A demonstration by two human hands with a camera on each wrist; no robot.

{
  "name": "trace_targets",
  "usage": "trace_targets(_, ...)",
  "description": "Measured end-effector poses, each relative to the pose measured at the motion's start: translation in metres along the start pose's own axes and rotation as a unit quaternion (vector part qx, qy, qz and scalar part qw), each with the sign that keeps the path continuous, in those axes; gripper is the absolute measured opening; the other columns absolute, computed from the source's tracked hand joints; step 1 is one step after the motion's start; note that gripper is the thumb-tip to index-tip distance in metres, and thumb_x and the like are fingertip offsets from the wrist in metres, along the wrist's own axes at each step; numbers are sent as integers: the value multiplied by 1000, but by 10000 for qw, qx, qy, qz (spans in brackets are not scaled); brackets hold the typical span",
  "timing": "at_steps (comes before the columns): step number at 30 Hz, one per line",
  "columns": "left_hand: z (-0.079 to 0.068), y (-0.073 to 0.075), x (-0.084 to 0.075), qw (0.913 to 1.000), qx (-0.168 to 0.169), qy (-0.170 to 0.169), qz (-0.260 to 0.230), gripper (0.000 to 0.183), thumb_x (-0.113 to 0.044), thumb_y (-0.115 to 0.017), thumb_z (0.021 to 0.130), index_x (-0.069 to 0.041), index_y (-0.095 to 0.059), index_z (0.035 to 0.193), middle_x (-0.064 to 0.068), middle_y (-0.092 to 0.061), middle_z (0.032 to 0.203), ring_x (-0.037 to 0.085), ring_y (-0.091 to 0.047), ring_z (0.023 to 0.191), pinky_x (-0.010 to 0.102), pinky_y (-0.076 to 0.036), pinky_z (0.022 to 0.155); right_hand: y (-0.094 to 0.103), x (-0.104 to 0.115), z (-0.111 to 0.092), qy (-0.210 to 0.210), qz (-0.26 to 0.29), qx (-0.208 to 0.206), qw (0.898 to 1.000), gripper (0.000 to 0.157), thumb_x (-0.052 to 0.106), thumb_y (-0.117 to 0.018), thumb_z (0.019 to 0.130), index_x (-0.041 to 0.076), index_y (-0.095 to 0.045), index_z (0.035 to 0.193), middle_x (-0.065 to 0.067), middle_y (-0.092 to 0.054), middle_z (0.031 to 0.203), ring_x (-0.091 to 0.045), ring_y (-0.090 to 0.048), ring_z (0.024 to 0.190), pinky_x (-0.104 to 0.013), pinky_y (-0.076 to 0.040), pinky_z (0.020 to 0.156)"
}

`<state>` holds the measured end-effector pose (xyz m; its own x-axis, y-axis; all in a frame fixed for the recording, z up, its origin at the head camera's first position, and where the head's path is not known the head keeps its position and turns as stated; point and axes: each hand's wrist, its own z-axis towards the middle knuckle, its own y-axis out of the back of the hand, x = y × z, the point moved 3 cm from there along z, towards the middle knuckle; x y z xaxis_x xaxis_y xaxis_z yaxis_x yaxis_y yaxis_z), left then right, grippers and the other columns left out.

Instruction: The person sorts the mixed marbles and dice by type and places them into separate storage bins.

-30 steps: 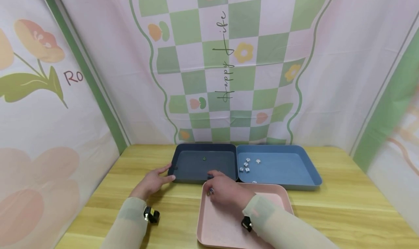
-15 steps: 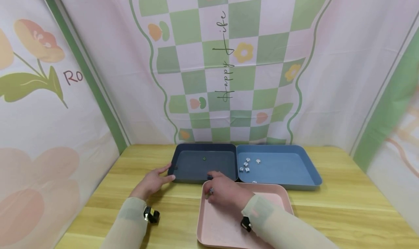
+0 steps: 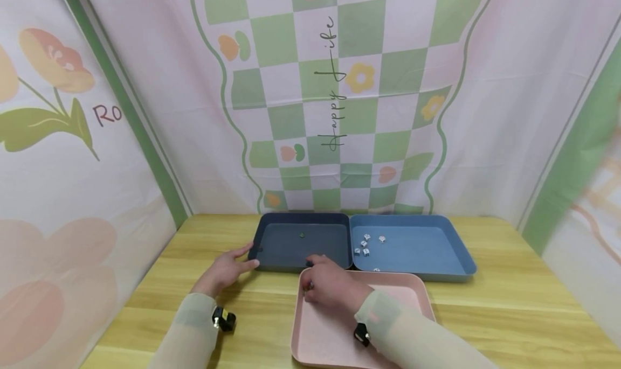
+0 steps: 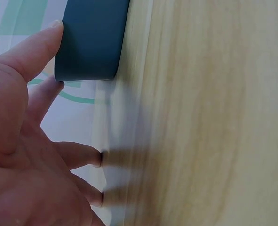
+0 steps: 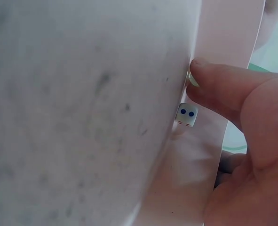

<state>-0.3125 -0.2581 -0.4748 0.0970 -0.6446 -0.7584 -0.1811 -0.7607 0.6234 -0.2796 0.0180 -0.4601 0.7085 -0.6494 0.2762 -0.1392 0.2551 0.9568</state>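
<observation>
In the head view, my left hand (image 3: 225, 272) touches the near-left corner of the dark tray (image 3: 291, 269) with thumb and index finger, the other fingers spread. My right hand (image 3: 335, 285) reaches into the far-left corner of the pink tray (image 3: 320, 353). In the right wrist view, its thumb and index finger pinch a small pale green piece (image 5: 194, 81), mostly hidden, against the tray's edge. Right beside these fingertips lies a white die (image 5: 186, 114) with two blue dots showing. Some of the right fingers hang over the tray's rim.
A blue tray (image 3: 422, 250) stands against the dark one, with several white dice (image 3: 366, 252) toward its left side. A small green piece (image 3: 302, 235) lies in the dark tray, and a small dark one (image 3: 260, 248) near its left wall. A printed curtain (image 3: 315, 116) closes off the back.
My right hand has shifted slightly left at the pink tray's corner. The left hand stays at the dark tray, and the trays have not moved.
</observation>
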Motion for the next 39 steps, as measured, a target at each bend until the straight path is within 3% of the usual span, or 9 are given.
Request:
trace_targets(4, 0, 0, 1, 10000, -11, 0, 18, 68, -47, -69, 92, -33, -42, 153, 20, -32, 156, 49, -26, 141, 66, -21, 110, 1, -1, 0, -123, 147, 19, 9998, 7, 22, -79, 81, 25, -76, 86, 15, -70, 97, -36, -38, 138, -54, -24, 115)
trace_targets(11, -2, 0, 0, 10000, 6, 35, -40, 68, -47, -69, 92, -32, -41, 153, 20, -31, 157, 49, -25, 141, 67, -21, 110, 9, -7, 0, -496, 1074, -89, 9929, 18, 13, -71, 83, 22, -79, 97, -4, -67, 122, -31, -36, 140, -46, -38, 108)
trace_targets(17, -1, 1, 1, 10000, 1, -4, -31, 68, -48, -69, 92, -32, -41, 153, 20, -32, 156, 49, -26, 140, 66, -21, 110, 32, -15, -3, -788, 1752, -350, 9808, 5, 18, -75, 88, 21, -76, 92, -18, -49, 143, -34, -41, 136, -48, -46, 100)
trace_targets(26, -1, 1, 1, 10000, 6, -5, -36, 68, -47, -69, 93, -33, -41, 153, 21, -32, 156, 48, -25, 141, 66, -21, 110, 57, -26, -3, -1435, 2035, -680, 9661, 7, 18, -74, 92, 17, -77, 98, -18, -43, 148, -36, -46, 132, -51, -44, 100)
trace_targets(32, -1, 1, 0, 10000, 7, -17, -11, 68, -47, -69, 93, -33, -41, 153, 21, -32, 156, 49, -26, 140, 67, -20, 110, 60, -39, 0, -1873, 2046, -867, 9568, 11, 19, -73, 93, 18, -76, 103, -15, -43, 148, -37, -48, 129, -51, -45, 100)
trace_targets(39, -3, 1, -3, 10000, 32, 34, 0, 67, -47, -68, 93, -34, -40, 153, 19, -31, 157, 49, -25, 141, 68, -20, 109, 58, -53, -1, -2059, 2195, -903, 9494, 18, 19, -70, 95, 14, -76, 111, -15, -40, 151, -38, -43, 133, -53, -44, 100)
